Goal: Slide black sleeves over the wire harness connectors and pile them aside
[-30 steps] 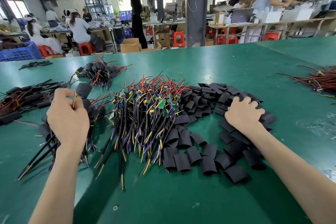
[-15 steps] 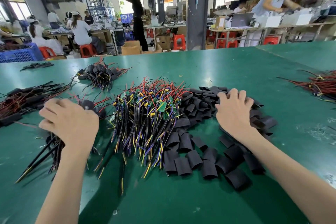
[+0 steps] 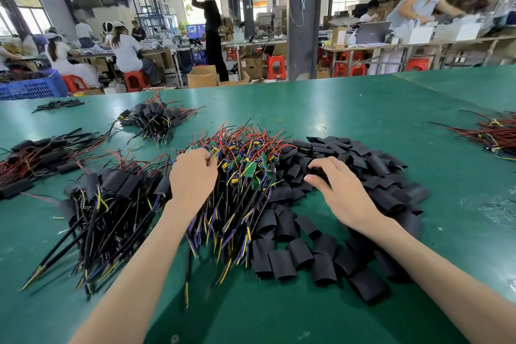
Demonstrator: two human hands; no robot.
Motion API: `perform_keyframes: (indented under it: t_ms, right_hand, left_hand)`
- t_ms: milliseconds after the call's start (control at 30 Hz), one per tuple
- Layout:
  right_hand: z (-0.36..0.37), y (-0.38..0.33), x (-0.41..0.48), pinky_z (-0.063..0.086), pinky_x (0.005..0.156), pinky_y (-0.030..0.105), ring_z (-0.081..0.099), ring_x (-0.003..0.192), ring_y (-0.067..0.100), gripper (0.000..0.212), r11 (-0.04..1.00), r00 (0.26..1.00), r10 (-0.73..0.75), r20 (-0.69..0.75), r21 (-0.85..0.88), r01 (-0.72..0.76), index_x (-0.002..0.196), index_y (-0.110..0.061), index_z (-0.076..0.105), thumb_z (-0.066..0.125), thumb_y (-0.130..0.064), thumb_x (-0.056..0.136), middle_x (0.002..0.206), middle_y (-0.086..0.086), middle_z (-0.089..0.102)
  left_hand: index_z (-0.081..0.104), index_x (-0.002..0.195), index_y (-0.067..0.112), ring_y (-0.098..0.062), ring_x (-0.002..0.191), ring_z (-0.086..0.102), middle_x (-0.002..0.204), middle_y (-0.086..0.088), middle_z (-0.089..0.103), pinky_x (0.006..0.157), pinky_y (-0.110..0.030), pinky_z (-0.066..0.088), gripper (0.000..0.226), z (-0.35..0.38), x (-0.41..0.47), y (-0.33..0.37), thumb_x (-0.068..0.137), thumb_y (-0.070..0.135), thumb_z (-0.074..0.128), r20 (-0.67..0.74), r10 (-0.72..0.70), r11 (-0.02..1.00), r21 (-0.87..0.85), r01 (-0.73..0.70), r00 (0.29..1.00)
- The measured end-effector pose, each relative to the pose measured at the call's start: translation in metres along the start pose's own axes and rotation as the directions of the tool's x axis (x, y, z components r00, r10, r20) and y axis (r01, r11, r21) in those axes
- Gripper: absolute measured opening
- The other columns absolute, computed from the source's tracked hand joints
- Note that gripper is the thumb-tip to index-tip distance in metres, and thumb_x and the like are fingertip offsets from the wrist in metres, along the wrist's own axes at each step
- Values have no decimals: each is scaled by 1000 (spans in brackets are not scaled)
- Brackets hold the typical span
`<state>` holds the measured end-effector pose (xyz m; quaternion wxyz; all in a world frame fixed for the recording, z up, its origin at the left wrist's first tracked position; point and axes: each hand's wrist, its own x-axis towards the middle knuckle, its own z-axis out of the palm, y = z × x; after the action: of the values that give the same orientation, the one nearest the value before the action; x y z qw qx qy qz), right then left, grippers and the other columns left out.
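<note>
The left hand has its fingers curled together at the top of the harness pile, pinching one harness at its yellow part. Red leads fan out beyond those fingertips. The black, yellow and purple wire tails run back under the wrist toward the person.

The right hand is arched over the sleeves with its fingers apart and bent. The tips rest on the black tubes, and none of them is clearly gripped. Loose sleeves lie under, beyond and outside these fingers, and more trail back along the forearm.

Small green boards sit between the two sets of fingertips, and their print is too small to read.

Just outside the left knuckles lies the sleeved pile, with its black covers at the far end. Further piles lie well beyond and to the left of it. A red-wire bundle sits far outside the right fingers. All of this rests on the green table.
</note>
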<state>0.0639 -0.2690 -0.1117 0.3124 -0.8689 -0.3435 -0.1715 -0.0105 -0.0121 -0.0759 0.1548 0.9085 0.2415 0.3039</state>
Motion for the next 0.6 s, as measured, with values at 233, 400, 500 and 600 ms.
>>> perform_keyframes:
  t_ms: [233,400,500,600]
  right_hand:
    - [-2,-6,1,34,68,21,44,70,3,15,968,992,79,-98,245,-53,99,-14,55,46,-25,97,78,-13,51]
    - [-1,-3,5,37,64,21,43,59,5,21,775,952,303,46,570,-274,93,-18,55,45,-36,96,67,-7,46]
    - [-2,-2,3,40,67,25,46,64,11,14,680,936,326,131,655,-329,97,-21,56,57,-33,91,73,-4,49]
    - [-1,0,2,41,73,28,49,75,16,32,731,935,317,160,587,-348,115,-20,53,66,-17,86,90,2,55]
  left_hand:
    - [60,100,-3,-31,100,60,103,-14,69,88,-38,46,19,-21,14,13,92,2,43,-108,-36,953,-302,1,994]
    - [45,107,13,-17,73,60,72,3,62,67,-31,43,24,-36,-4,34,88,18,59,-94,94,885,-448,-126,991]
    - [53,104,26,-12,72,59,67,4,61,68,-29,44,29,-32,-22,36,83,40,67,-19,200,880,-435,-189,980]
    - [65,93,27,-17,80,59,75,1,66,83,-37,46,12,-25,-34,29,85,36,65,-33,281,890,-365,-274,959]
